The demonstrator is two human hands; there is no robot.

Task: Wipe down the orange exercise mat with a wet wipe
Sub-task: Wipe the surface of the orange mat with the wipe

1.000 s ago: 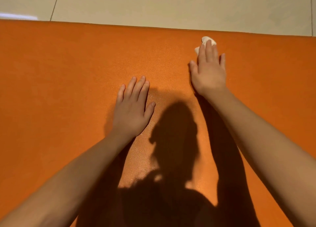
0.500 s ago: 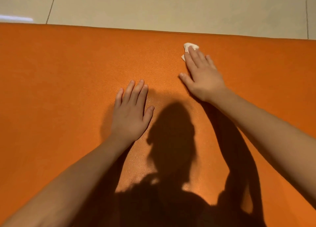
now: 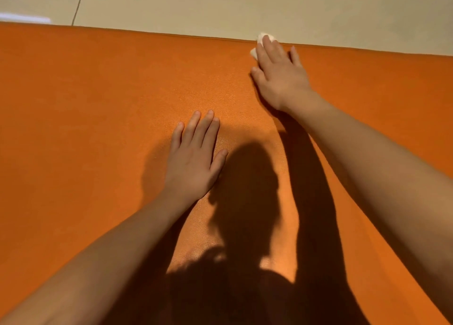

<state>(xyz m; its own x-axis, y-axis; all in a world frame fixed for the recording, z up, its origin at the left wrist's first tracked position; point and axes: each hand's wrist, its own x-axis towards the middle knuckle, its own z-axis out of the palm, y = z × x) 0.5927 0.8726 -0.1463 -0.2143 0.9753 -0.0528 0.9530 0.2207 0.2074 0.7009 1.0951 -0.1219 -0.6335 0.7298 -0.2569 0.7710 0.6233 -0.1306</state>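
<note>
The orange exercise mat (image 3: pixel 93 119) fills most of the view, its far edge running across the top. My right hand (image 3: pixel 279 77) lies flat with straight fingers at that far edge and presses a crumpled white wet wipe (image 3: pixel 264 36) onto the mat; the wipe pokes out beyond the fingertips and beside the index finger (image 3: pixel 253 53). My left hand (image 3: pixel 193 158) rests flat on the mat's middle, fingers straight, nothing under it that shows.
Pale tiled floor (image 3: pixel 220 4) lies beyond the mat's far edge, with a grout line at the upper left. My head and arms cast a dark shadow (image 3: pixel 245 190) over the near middle of the mat.
My right hand has slid the wipe away from me, from a little inside the mat up to its far edge. My left hand has stayed planted in place.
</note>
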